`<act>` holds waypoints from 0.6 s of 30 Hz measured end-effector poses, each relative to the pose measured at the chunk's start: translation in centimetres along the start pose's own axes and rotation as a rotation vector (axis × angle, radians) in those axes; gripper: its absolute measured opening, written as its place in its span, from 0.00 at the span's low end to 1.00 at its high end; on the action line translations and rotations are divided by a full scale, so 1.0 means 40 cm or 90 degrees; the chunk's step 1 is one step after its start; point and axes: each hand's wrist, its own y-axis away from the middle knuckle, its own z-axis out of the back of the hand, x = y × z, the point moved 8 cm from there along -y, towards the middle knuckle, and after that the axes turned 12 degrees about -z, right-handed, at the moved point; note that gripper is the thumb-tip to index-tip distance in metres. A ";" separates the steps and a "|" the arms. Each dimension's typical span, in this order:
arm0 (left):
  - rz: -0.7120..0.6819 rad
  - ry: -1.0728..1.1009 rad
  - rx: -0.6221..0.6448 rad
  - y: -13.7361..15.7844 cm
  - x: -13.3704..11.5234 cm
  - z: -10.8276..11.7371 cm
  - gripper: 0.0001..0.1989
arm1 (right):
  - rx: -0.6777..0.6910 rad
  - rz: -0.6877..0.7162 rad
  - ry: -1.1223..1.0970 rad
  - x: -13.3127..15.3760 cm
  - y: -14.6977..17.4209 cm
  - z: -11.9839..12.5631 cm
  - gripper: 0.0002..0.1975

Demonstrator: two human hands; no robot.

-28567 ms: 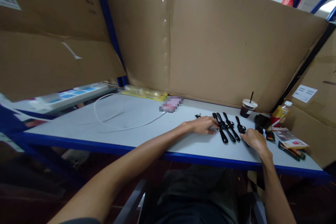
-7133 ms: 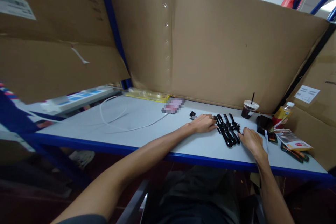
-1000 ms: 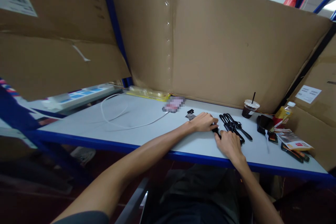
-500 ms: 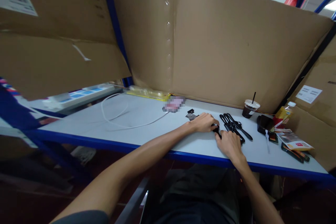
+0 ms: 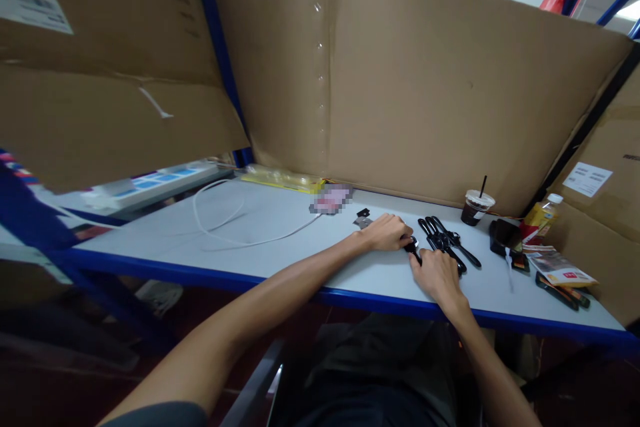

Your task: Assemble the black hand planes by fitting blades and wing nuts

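Observation:
My left hand is closed at one end of a small black-handled tool with a shiny metal part. My right hand is closed around the tool's other end, low over the table. Fingers cover most of the tool, so its exact kind does not show. Just right of my hands lies a pile of similar black-handled tools. Beyond my left wrist are a flat grey metal piece, partly hidden, and a small black piece.
On the white table lie a phone with a white cable and a yellow-edged plastic package. A drink cup, a bottle and a packet stand or lie at right. Cardboard walls the back.
My left fingers have shifted very slightly, and more of the tool's shiny metal part shows between my hands. My right hand stays in place.

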 end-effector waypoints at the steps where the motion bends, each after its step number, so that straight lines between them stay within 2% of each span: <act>1: -0.007 0.006 -0.003 -0.001 -0.005 0.000 0.14 | 0.001 0.000 0.000 0.000 0.000 -0.001 0.22; 8: -0.038 0.023 -0.019 -0.007 -0.030 0.006 0.12 | 0.000 0.001 -0.003 0.000 -0.001 0.000 0.22; 18: -0.012 0.002 -0.007 -0.002 0.007 0.001 0.13 | 0.012 -0.004 0.002 -0.001 -0.002 -0.001 0.23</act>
